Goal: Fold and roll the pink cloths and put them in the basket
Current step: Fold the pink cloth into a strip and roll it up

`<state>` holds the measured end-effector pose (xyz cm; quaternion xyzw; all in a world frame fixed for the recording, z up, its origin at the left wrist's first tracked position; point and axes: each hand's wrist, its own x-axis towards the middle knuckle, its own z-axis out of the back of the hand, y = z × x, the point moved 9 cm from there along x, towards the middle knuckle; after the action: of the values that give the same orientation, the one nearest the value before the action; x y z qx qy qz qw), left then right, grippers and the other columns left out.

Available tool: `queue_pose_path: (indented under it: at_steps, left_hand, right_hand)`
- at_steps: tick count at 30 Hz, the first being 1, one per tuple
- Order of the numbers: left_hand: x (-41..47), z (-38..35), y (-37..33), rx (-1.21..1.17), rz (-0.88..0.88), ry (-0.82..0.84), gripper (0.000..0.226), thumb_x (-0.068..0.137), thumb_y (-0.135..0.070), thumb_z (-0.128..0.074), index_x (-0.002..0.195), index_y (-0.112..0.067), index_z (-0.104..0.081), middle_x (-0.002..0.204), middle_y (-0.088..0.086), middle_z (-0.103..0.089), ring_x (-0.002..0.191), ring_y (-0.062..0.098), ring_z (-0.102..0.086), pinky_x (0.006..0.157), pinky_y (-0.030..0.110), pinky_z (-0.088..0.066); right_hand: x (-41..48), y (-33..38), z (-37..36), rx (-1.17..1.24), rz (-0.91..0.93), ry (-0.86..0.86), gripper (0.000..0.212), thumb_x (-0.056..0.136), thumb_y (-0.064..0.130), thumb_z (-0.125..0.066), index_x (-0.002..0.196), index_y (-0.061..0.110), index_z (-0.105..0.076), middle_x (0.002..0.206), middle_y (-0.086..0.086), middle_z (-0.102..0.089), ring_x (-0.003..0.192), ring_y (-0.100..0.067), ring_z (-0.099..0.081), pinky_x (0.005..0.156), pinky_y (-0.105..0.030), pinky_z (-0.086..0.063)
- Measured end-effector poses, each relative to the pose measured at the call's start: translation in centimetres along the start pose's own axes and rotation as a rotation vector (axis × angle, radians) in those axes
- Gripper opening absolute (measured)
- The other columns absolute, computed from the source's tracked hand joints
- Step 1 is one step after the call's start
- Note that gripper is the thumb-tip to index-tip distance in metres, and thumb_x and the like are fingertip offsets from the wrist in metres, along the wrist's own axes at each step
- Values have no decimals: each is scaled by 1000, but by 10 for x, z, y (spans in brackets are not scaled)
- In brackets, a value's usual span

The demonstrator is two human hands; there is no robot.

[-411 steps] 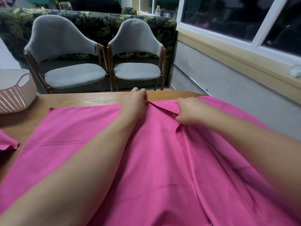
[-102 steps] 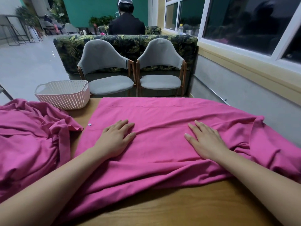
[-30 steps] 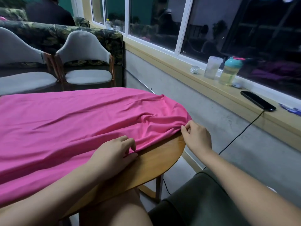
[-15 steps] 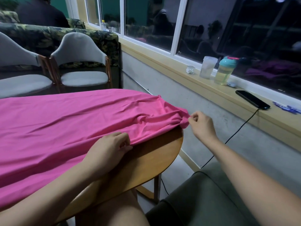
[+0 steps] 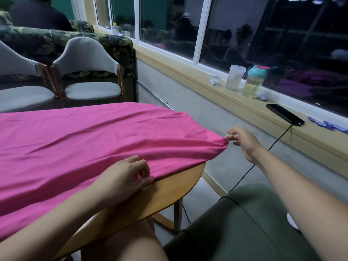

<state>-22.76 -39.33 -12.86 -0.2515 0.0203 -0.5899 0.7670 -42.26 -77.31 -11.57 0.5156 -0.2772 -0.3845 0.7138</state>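
A corner of the pink cloth (image 5: 84, 144) is pinched between the thumb and forefinger of the right hand (image 5: 243, 142), the other fingers loosely spread, and is held in the air just past the rounded end of the wooden table (image 5: 169, 189). The near hem is gripped by the left hand (image 5: 124, 178), whose fingers are curled on the tabletop with pink fabric showing between them.

Much of the cloth is cut off by the left edge of the frame, so its full extent cannot be seen. The far side of the table is hidden beneath it, and whether one layer or several lie there cannot be told.

The fabric is a bright, plain pink, spread flat over most of the tabletop. It is marked by shallow creases that run towards the held corner, and a fold bulges along the near edge. Its long axis is laid left to right along the table, with the held corner pointing right, towards the wall under the window.

Two grey chairs (image 5: 90, 80) are set beyond the table, before a leaf-patterned sofa (image 5: 113, 46). A clear cup (image 5: 234, 78), a teal-lidded bottle (image 5: 254, 81) and a black phone (image 5: 285, 114) on a cable (image 5: 263, 157) are lined up on the windowsill (image 5: 188, 78).
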Motion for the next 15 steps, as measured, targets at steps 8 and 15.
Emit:
queue_pose_path:
  at_steps: [8, 15]
  left_hand:
    - [7, 1, 25, 109, 121, -16, 22, 90, -51, -75, 100, -39, -61, 100, -18, -51, 88, 7, -55, 77, 36, -51]
    - [13, 1, 28, 71, 148, -20, 17, 93, -29, -74, 88, -29, -57, 93, -12, -54, 85, 16, -59, 77, 39, -48]
  right_hand:
    - [3, -32, -17, -317, -93, 199, 30, 89, 25, -84, 112, 13, -69, 105, -4, -76, 103, -16, -68, 94, -33, -46]
    - [11, -11, -5, -180, -12, 69, 4, 99, 11, -70, 95, 11, -71, 94, -4, -70, 86, -13, -60, 80, -27, -41]
